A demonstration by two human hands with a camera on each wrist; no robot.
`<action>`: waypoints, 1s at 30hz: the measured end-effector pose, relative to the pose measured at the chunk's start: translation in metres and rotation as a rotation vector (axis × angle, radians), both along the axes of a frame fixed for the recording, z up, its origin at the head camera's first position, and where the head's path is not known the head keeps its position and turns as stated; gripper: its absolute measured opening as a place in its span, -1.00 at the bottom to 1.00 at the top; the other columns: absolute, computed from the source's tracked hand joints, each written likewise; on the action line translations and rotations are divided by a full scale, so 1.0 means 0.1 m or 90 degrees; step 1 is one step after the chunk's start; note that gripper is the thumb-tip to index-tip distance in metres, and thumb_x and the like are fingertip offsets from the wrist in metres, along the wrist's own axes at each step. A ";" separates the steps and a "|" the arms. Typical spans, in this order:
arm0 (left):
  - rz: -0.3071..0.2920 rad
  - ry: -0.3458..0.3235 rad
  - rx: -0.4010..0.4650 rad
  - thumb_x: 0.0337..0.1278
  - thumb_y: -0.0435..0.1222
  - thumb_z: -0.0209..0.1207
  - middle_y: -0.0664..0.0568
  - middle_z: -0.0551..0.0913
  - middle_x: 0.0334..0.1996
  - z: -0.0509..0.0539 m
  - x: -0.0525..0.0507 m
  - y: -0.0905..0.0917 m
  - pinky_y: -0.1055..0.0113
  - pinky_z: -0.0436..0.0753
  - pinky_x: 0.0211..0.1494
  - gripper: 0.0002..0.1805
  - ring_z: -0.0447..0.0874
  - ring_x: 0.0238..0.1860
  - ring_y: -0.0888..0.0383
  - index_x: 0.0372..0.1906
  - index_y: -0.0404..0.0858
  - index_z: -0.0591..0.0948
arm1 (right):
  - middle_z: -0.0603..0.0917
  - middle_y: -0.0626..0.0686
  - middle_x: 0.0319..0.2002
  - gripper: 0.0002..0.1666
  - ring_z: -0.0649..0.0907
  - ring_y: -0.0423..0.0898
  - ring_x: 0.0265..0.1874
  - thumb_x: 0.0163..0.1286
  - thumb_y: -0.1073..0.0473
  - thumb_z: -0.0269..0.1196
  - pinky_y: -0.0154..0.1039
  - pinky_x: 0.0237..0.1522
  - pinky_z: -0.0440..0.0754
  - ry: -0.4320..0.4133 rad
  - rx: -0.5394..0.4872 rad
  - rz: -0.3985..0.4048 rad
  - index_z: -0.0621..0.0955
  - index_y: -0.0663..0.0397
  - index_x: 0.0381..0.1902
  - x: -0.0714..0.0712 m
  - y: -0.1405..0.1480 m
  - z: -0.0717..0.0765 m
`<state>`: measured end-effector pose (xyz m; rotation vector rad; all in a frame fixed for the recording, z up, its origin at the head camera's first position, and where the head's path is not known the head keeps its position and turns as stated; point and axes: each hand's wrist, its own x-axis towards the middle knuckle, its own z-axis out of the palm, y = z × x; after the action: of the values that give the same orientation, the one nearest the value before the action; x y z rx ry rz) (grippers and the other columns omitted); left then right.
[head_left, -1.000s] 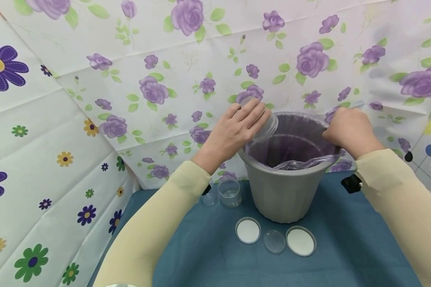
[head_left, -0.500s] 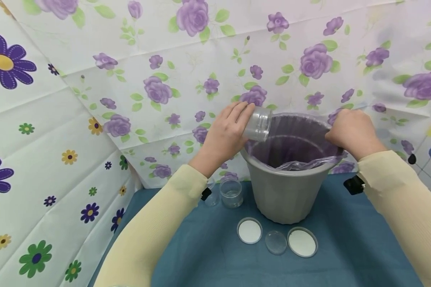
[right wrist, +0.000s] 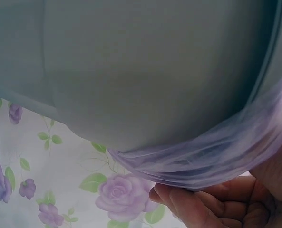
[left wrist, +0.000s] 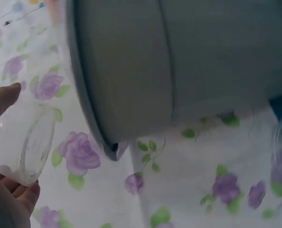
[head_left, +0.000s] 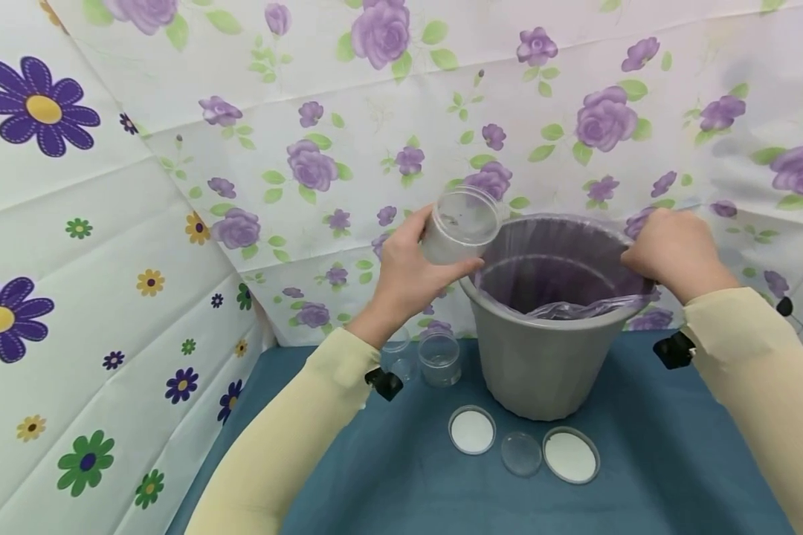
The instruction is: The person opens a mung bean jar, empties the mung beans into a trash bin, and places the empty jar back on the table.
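My left hand (head_left: 404,275) grips a clear plastic jar (head_left: 465,219) beside the left rim of the grey bin (head_left: 542,364). The jar's round end faces up toward the head camera, with small specks on it. In the left wrist view, thumb and fingers wrap round the jar (left wrist: 38,142). At the bin's right rim, my right hand (head_left: 672,241) holds the edge of a thin purple bin liner (head_left: 582,306). The right wrist view has curled fingers (right wrist: 193,204) under the gathered liner (right wrist: 179,166), where it hangs over the rim.
Two clear jars (head_left: 439,360) stand left of the bin on the blue tablecloth (head_left: 401,475). In front of it lie two lids with white discs (head_left: 471,432) and a clear round lid (head_left: 522,454). Flowered sheets (head_left: 361,111) hang close behind and at the left.
My left hand has turned the jar from leaning toward the bin's opening to facing up, moving it slightly away from the bin. My right hand stays on the liner. The head view has shifted a little left.
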<state>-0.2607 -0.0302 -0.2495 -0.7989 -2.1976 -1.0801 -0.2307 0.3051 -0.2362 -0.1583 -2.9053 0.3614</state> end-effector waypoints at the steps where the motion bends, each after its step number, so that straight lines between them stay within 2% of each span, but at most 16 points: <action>1: -0.013 -0.029 0.035 -0.36 0.16 0.42 0.12 0.56 0.07 -0.02 0.02 -0.02 0.34 0.60 0.07 -0.07 0.52 0.06 0.34 0.28 0.02 0.37 | 0.44 0.10 -0.76 -0.73 0.42 0.05 -0.71 0.01 0.14 0.20 -0.19 -0.71 0.35 -0.001 -0.001 -0.002 0.45 0.17 -0.74 0.00 0.00 -0.01; 4: -0.032 -0.106 0.111 -0.27 0.01 0.45 0.01 0.56 0.09 0.01 0.20 -0.10 0.28 0.53 0.21 -0.13 0.53 0.12 0.24 0.28 -0.07 0.39 | 0.45 0.10 -0.76 -0.74 0.42 0.03 -0.74 0.01 0.15 0.18 -0.19 -0.72 0.35 -0.008 -0.013 -0.004 0.46 0.17 -0.74 -0.01 0.02 -0.01; 8: -0.034 -0.157 0.159 -0.19 -0.20 0.44 -0.12 0.51 0.13 0.04 0.42 -0.23 0.25 0.49 0.27 -0.20 0.52 0.15 0.09 0.27 -0.20 0.39 | 0.50 0.09 -0.78 -0.73 0.44 0.01 -0.76 0.01 0.16 0.15 -0.20 -0.71 0.34 -0.021 -0.045 0.004 0.53 0.19 -0.77 0.00 0.06 -0.03; 12: -0.047 -0.184 0.207 -0.15 -0.23 0.42 -0.08 0.50 0.14 -0.09 0.46 -0.37 0.23 0.52 0.23 -0.28 0.52 0.13 0.12 0.22 -0.22 0.43 | 0.58 0.09 -0.77 -0.69 0.47 0.01 -0.74 0.02 0.14 0.15 -0.19 -0.70 0.34 -0.028 -0.081 0.004 0.62 0.21 -0.77 0.04 0.10 -0.07; 16: -0.051 -0.226 0.248 -0.13 -0.23 0.41 -0.04 0.51 0.13 -0.23 0.51 -0.48 0.20 0.53 0.21 -0.34 0.53 0.11 0.14 0.18 -0.19 0.45 | 0.54 0.11 -0.75 -0.69 0.46 0.04 -0.70 0.02 0.11 0.18 -0.18 -0.71 0.33 -0.012 -0.079 -0.012 0.59 0.23 -0.75 0.05 0.12 -0.08; 24: -0.044 -0.288 0.281 -0.09 -0.23 0.39 -0.02 0.50 0.15 -0.55 0.60 -0.66 0.15 0.53 0.22 -0.26 0.52 0.14 0.10 0.27 -0.15 0.36 | 0.41 0.09 -0.78 -0.71 0.40 0.01 -0.76 0.04 0.12 0.16 -0.18 -0.75 0.31 -0.002 -0.076 -0.030 0.48 0.23 -0.72 0.08 0.09 -0.09; 27: -0.030 -0.305 0.286 -0.09 -0.21 0.39 0.01 0.50 0.14 -0.67 0.62 -0.70 0.14 0.53 0.21 -0.25 0.52 0.15 0.09 0.28 -0.16 0.36 | 0.39 0.08 -0.79 -0.70 0.39 0.01 -0.76 0.04 0.13 0.15 -0.19 -0.75 0.30 0.003 -0.067 -0.030 0.47 0.22 -0.73 0.08 0.08 -0.10; 30: -0.011 -0.310 0.283 -0.12 -0.19 0.41 0.00 0.49 0.16 -0.72 0.62 -0.71 0.13 0.50 0.24 -0.23 0.50 0.16 0.10 0.28 -0.19 0.36 | 0.38 0.07 -0.79 -0.70 0.38 0.00 -0.76 0.03 0.13 0.15 -0.19 -0.75 0.29 0.005 -0.059 -0.023 0.46 0.21 -0.75 0.08 0.10 -0.09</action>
<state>-0.1987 -0.1017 -0.3216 -0.3813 -2.1836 -1.8404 -0.2228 0.3151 -0.2454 -0.2218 -2.8752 0.4894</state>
